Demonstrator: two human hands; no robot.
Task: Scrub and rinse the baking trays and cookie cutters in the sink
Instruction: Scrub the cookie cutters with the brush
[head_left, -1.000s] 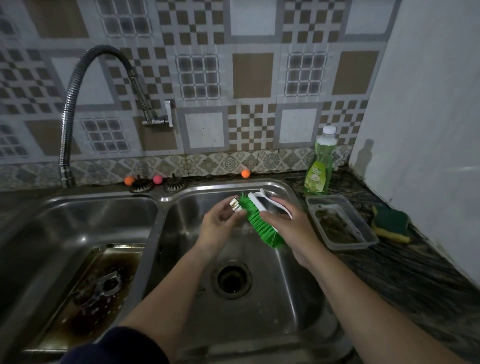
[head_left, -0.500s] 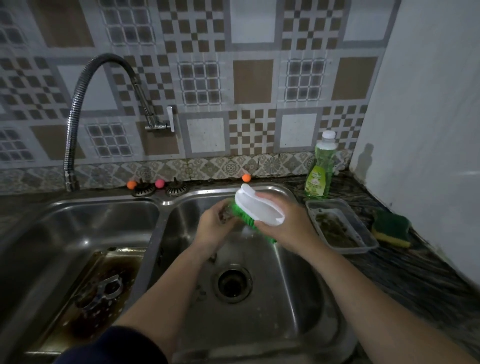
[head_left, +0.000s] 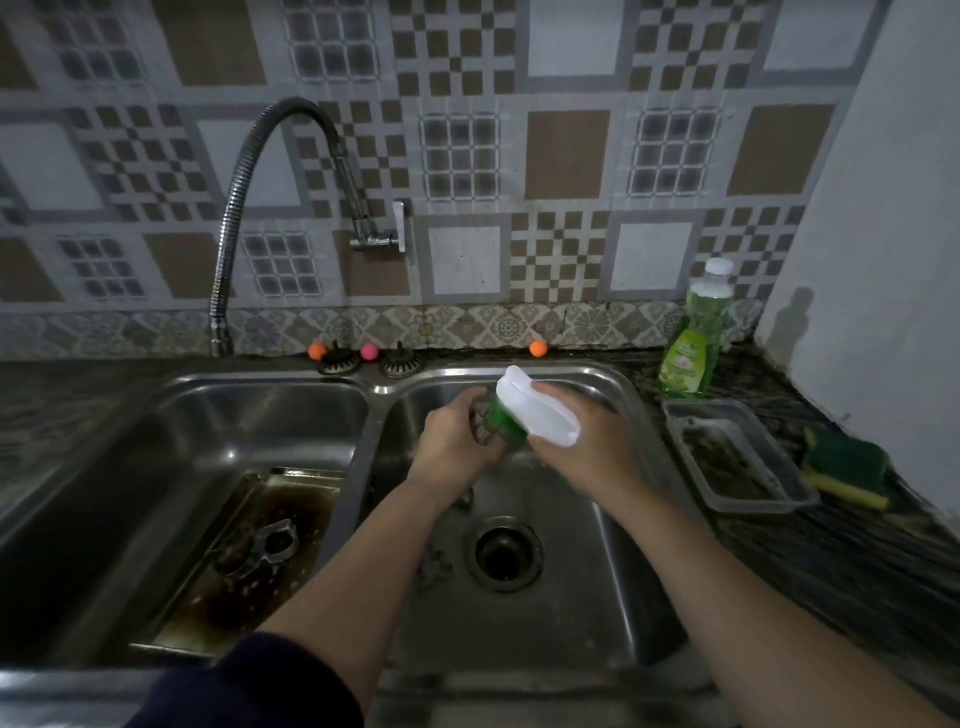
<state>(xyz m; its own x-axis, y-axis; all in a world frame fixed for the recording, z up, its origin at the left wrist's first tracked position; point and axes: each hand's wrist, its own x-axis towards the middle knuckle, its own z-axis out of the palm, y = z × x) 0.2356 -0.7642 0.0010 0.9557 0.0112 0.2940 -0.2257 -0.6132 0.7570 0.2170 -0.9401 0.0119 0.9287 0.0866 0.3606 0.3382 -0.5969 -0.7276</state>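
Over the right basin (head_left: 613, 384), both hands scrub.
Left hand (head_left: 457, 449) pinches a small metal cutter (head_left: 480, 428); right hand (head_left: 589, 454) wraps the white-backed, green-bristled brush (head_left: 537, 408) against it. Greasy tray (head_left: 249, 561) lies in the left basin.

Dark marbled counter (head_left: 857, 561) runs along to the right of the right hand (head_left: 597, 457). Sitting on it: a green soap bottle (head_left: 693, 338) up by the wall, a grimy clear plastic tub (head_left: 795, 493) just right of the hand, and a green-and-yellow sponge (head_left: 847, 470) right beside the tub.
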